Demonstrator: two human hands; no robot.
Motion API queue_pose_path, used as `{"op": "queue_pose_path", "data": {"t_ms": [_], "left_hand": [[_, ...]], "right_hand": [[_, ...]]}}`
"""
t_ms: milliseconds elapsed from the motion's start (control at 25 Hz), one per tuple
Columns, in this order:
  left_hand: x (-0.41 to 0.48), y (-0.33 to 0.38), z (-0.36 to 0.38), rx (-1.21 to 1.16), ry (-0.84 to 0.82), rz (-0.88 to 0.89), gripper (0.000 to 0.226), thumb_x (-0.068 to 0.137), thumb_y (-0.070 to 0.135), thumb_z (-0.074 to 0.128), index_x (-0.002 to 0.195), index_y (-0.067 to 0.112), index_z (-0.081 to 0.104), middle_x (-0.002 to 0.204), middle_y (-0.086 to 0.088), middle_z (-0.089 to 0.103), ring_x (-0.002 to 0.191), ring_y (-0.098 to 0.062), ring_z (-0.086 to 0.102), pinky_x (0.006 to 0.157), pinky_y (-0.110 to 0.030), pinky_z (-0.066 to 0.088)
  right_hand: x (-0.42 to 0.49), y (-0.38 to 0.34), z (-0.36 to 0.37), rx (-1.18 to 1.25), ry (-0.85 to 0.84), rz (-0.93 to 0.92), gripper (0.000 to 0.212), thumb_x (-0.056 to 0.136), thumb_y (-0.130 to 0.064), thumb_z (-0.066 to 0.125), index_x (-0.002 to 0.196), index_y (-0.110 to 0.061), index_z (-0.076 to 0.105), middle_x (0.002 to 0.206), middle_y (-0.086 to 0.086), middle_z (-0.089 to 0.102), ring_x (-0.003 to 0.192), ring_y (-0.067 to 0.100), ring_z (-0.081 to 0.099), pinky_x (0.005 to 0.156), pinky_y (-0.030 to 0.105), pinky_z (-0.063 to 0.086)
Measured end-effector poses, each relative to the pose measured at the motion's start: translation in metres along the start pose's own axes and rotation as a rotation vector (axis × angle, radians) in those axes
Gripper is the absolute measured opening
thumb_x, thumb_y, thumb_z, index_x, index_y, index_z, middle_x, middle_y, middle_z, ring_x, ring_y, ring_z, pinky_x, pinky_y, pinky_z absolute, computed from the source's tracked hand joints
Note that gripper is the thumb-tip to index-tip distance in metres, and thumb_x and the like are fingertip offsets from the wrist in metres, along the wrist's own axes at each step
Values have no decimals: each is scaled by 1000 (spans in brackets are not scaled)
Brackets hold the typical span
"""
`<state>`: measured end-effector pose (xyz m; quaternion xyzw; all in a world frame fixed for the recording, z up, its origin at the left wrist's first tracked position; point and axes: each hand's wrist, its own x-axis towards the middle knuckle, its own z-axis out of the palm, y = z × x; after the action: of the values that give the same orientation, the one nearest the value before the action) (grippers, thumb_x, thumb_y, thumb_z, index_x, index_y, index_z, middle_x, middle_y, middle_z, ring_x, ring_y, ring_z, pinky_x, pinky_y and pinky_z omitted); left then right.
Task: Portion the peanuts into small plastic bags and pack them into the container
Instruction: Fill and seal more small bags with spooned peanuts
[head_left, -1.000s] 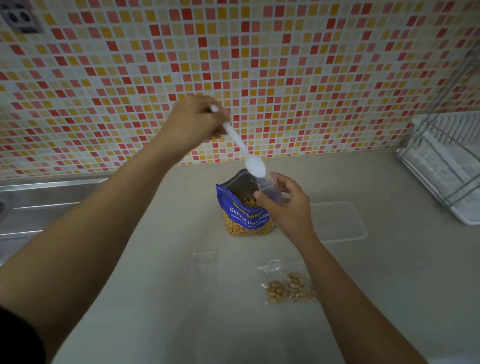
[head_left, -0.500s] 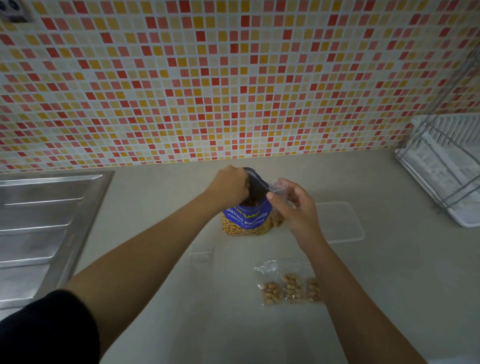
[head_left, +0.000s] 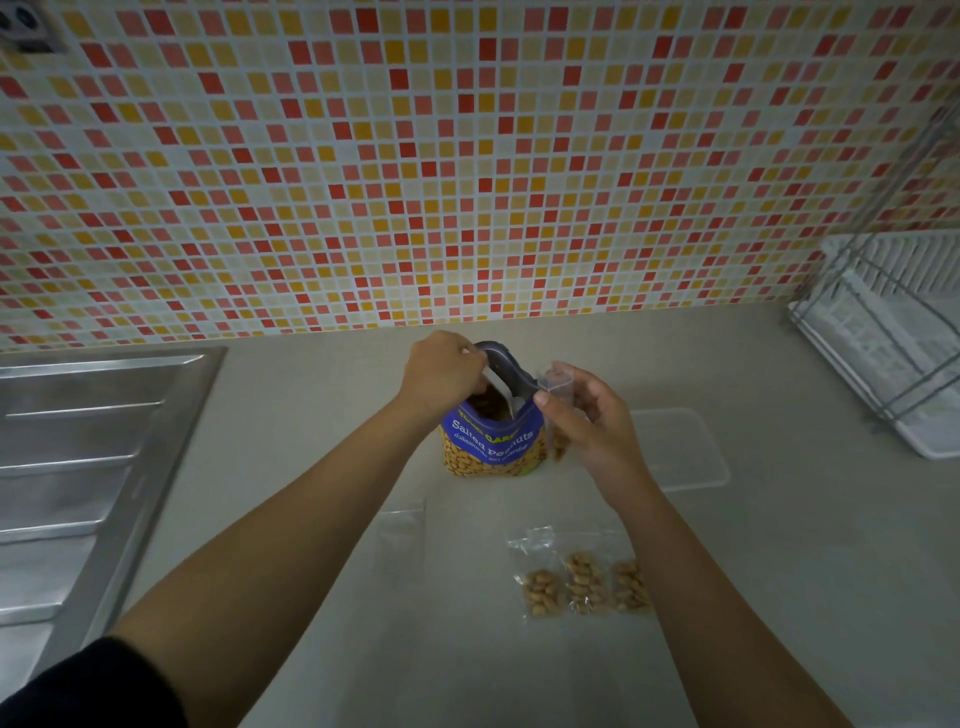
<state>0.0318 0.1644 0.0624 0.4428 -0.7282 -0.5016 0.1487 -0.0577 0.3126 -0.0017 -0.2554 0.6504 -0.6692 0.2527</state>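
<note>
While left hand (head_left: 441, 370) grips spoon (head_left: 500, 385) inside peanut bag (head_left: 491, 448), bowl unclear

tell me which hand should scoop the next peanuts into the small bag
Left. The left hand grips the spoon inside the peanut bag; the right hand is pinching the small bag open beside it.

Peanut packet (head_left: 491, 441): 1.
Plastic spoon (head_left: 500, 385): 1.
Filled small bags (head_left: 587, 582): 3.
Empty flat bag (head_left: 402, 525): 1.
Held small bag (head_left: 556, 382): 1.
Clear container (head_left: 680, 447): 1.
Dish rack (head_left: 893, 338): 1.
Sink (head_left: 78, 457): 1.
Wall socket (head_left: 26, 26): 1.
Hands: 2, namely left hand (head_left: 447, 369) and right hand (head_left: 587, 415).
</note>
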Motion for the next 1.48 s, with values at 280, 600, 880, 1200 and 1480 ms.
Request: {"op": "queue_pose_path", "data": {"t_ms": [280,600,880,1200,1480], "left_hand": [[-10,-14,-21,-246,46,-126,13,93,12,53,92,6,64,81,-9,64,69,-12,62,63,-19,54],[-12,-29,-33,-170,160,2,21,94,17,49,96,2,64,86,-11,65,80,-19,62,66,-25,50],[-7,-6,-1,959,63,507,29,97,29,40,110,12,60,90,-8,61,81,-19,54,74,-30,41],[1,-4,19,453,79,57,29,93,29,45,96,10,66,90,-8,67,85,-25,62,83,-38,52],[-6,-11,-7,-24,102,37,20,93,19,49,93,11,66,88,-8,68,88,-19,60,71,-27,47]], "right_hand": [[-5,-2,-4,-16,2,12,43,60,-47,76,100,-35,64,107,-4,67,98,14,59,65,25,50],[-11,-2,-4,-37,0,-10,56,58,-49,74,109,-29,63,105,-5,68,84,12,59,60,24,49],[-8,0,-5,-19,-11,5,54,60,-48,76,108,-26,64,102,1,67,75,15,55,63,26,46],[-4,-4,-7,8,-40,17,49,61,-45,75,105,-26,65,102,-1,69,80,12,59,61,21,48],[-3,-4,-12,-32,-60,11,54,61,-47,75,108,-24,65,95,-5,67,71,7,56,60,23,46]]}}
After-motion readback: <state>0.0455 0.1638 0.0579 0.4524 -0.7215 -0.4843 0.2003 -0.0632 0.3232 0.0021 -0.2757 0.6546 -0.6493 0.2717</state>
